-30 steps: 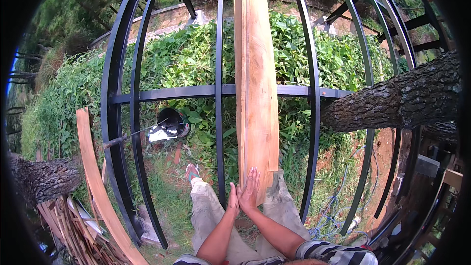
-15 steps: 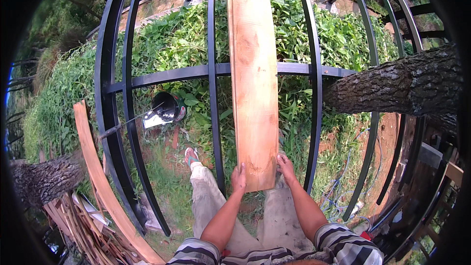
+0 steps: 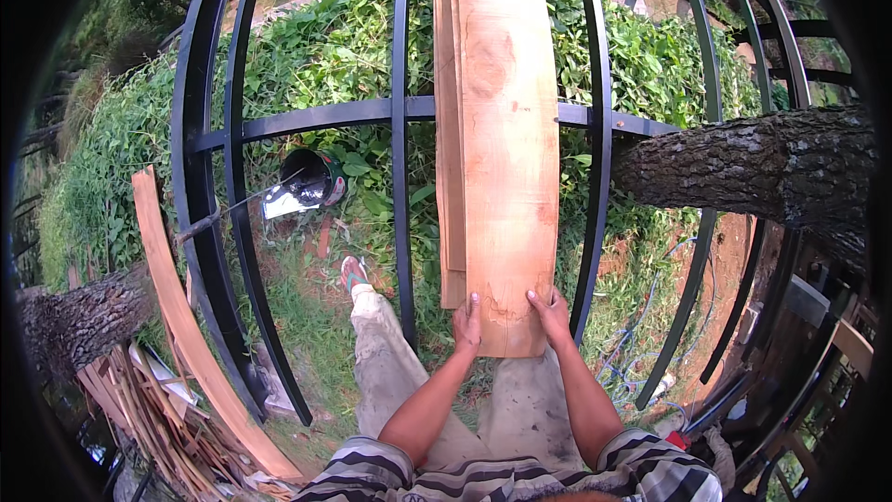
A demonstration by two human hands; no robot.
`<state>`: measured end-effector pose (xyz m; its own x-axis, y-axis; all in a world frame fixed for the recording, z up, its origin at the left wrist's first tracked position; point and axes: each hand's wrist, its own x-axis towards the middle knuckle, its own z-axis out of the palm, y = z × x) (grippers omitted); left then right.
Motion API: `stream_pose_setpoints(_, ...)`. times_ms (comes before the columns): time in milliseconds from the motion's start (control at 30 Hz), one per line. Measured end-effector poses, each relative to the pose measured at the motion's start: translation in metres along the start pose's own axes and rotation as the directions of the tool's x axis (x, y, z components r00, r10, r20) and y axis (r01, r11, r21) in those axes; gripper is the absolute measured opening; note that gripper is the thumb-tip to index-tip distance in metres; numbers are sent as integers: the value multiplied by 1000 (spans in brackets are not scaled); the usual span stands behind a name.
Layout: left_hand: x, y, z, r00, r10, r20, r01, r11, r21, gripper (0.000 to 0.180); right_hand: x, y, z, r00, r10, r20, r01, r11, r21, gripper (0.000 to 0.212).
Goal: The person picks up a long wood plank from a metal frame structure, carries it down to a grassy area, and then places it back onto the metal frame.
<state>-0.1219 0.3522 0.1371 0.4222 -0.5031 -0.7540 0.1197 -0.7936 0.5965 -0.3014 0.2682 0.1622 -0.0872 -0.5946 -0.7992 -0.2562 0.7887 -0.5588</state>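
Observation:
A long, wide wooden plank (image 3: 509, 167) runs away from me, its near end between my two hands. My left hand (image 3: 467, 323) grips the left edge near that end, thumb on top and the other fingers mostly hidden beneath. On the right edge, my right hand (image 3: 550, 314) holds it the same way. More boards (image 3: 452, 214) lie under it and show along its left side, their near ends farther from me. These boards cross over the dark metal frame (image 3: 372, 112).
Dark bars (image 3: 400, 149) run lengthwise on both sides. Thick tree trunks reach in at right (image 3: 743, 163) and left (image 3: 84, 316). A black bucket (image 3: 314, 177) with a roller pole (image 3: 232, 209) stands left, near a leaning plank (image 3: 186, 325) and scrap wood (image 3: 158, 418). Blue hose (image 3: 641, 344) lies right.
The top plank has shifted right in my hands, uncovering more of the boards beneath on its left. Both hands moved right with it. The view has tilted slightly.

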Motion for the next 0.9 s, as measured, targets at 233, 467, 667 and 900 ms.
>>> stream_pose_setpoints(233, 21, -16, -10, 981, -72, -180, 97, 986, 136, 63, 16, 15, 29, 998, -13, 61, 14, 999, -30, 51)
stream_pose_setpoints(467, -50, -28, -44, 970, -77, -232, 136, 959, 249, 62, -51, 35, 22, 991, -132, 33, 135, 984, -113, 52)
stream_pose_setpoints(667, -20, 2, -41, 955, -104, -277, 167, 963, 211, 63, -38, 5, 36, 991, -134, -27, 122, 955, -269, 55)
stream_pose_setpoints(900, 64, 150, -31, 968, -96, -232, 151, 961, 232, 76, 37, -142, 57, 955, -253, -154, 140, 844, -518, 68)
